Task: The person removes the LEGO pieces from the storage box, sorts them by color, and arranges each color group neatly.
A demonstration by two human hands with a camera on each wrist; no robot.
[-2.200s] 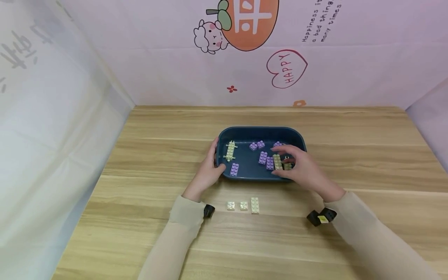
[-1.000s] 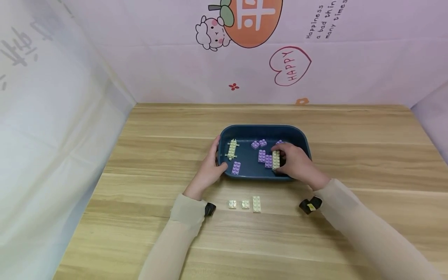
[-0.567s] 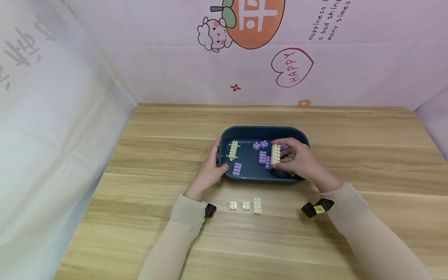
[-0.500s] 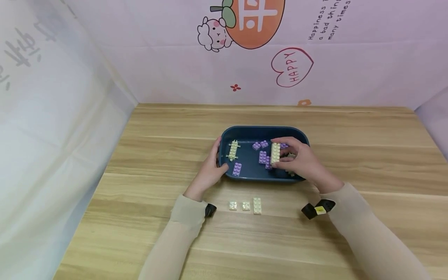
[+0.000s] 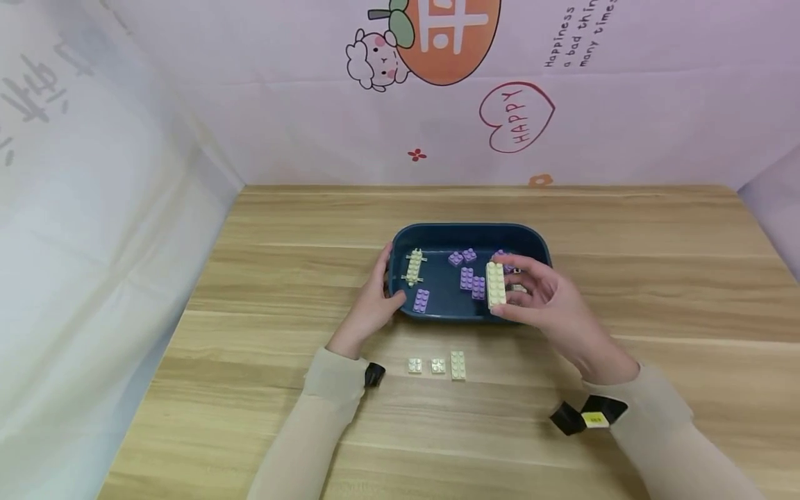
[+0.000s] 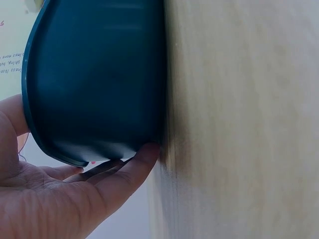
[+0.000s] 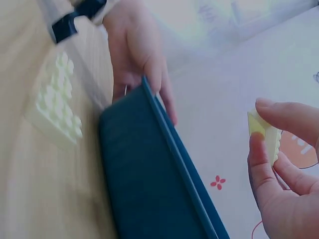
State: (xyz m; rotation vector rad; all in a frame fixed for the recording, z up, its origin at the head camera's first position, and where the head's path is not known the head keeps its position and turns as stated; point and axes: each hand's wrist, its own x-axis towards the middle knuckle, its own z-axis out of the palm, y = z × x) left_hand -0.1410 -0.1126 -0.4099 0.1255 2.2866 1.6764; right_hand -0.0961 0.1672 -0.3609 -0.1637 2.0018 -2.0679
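Brick (image 5: 496, 286), cream-coloured, sits pinched in the right hand (image 5: 562, 312) above a blue tray (image 5: 469, 236) gripped by the left hand (image 5: 371, 305).

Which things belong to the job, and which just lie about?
Likely the job's:
cream brick in the right hand
tray, gripped by the left hand
three cream bricks outside the tray

Probably just lying about:
purple bricks inside
pale pegged piece inside
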